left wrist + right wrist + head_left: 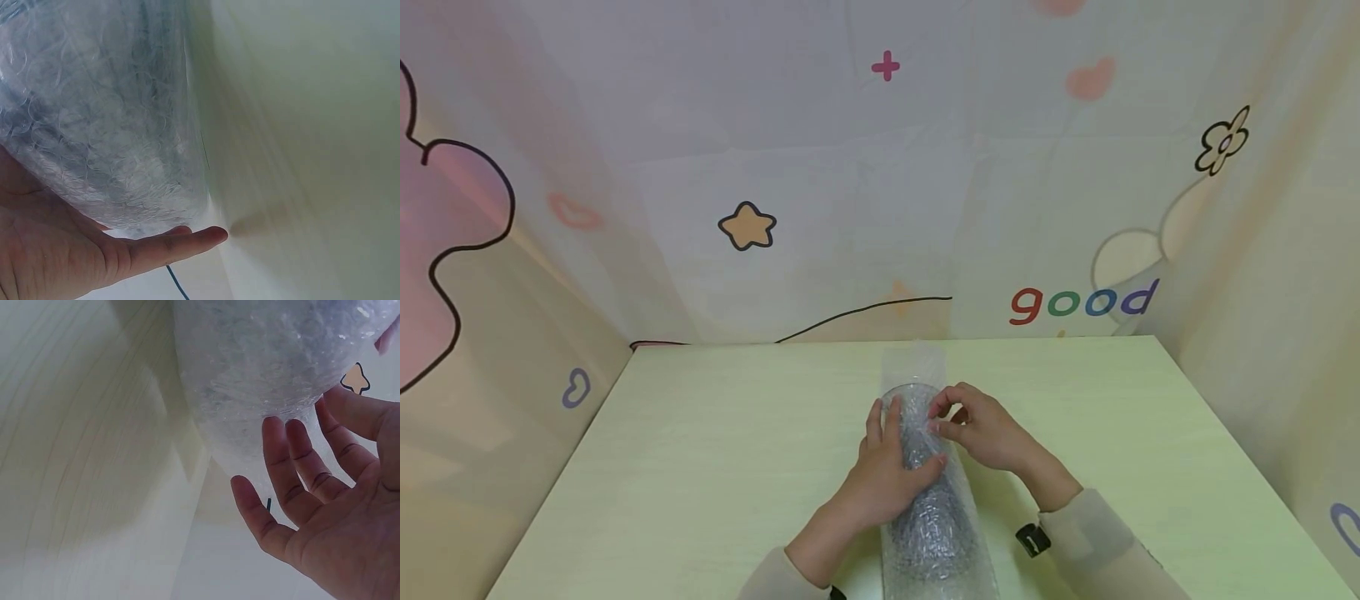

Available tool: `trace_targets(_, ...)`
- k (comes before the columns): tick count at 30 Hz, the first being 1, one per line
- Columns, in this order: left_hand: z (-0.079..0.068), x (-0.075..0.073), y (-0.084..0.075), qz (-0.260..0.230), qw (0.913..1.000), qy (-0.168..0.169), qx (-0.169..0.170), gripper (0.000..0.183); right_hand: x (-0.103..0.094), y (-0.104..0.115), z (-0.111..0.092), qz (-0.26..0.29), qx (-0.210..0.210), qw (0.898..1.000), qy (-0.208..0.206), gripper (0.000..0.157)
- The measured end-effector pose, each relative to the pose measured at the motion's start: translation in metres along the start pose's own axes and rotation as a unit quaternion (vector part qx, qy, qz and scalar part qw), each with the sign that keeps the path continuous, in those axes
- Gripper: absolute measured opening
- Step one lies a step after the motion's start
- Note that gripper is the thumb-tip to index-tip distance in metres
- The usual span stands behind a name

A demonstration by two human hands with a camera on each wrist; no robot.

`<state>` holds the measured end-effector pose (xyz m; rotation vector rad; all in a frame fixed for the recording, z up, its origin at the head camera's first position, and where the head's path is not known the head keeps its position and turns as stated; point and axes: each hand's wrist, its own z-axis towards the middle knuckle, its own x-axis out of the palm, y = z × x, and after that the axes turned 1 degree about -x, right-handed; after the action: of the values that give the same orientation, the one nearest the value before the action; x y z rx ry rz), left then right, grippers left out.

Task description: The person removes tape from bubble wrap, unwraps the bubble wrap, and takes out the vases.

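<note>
A bulky, dark-looking bundle in clear bubble wrap (934,525) lies lengthwise on the table, its contents blurred by the plastic. My left hand (886,479) rests on its left side and top, fingers fairly straight and thumb spread across it. In the left wrist view, the left hand (81,250) lies along the wrapped side. At the bundle's upper right, my right hand (992,433) pinches the wrap between thumb and forefinger. The right wrist view shows bubble wrap (269,356) at the fingertips, while the other fingers of the right hand (356,519) stay loosely bent.
A flat strip of bubble wrap (913,358) extends beyond the bundle toward the back edge of the pale table (730,442). Printed curtains (820,150) stand behind and on both sides. A black band (1033,540) is at the right sleeve.
</note>
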<state>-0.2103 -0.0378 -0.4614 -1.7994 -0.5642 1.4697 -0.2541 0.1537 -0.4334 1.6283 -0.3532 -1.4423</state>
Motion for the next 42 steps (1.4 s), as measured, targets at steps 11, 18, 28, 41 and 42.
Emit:
trace_targets(11,0.0007,0.0009,-0.0003,0.004,1.0,-0.002,-0.007,0.102,0.002,-0.0026,0.0015,-0.019,-0.012,0.999,-0.033,0.008)
trace_targets(18,0.0012,0.0004,-0.0005,0.005,1.0,-0.007,-0.003,0.101,0.0021,-0.0005,0.0009,-0.02,-0.003,0.999,-0.034,0.008)
trace_targets(28,0.0003,-0.0009,-0.0008,0.0,1.0,-0.007,0.0,0.102,0.0014,0.001,0.003,-0.023,0.003,0.999,-0.032,0.004)
trace_targets(41,0.001,0.0008,0.0005,0.001,1.0,-0.008,0.005,0.102,0.0025,0.0019,0.0083,-0.03,-0.012,0.999,-0.016,0.004)
trace_targets(42,0.001,0.0008,0.0005,0.001,0.9999,-0.009,0.005,0.102,0.0027,0.0015,0.0082,-0.032,-0.016,0.999,-0.015,0.004)
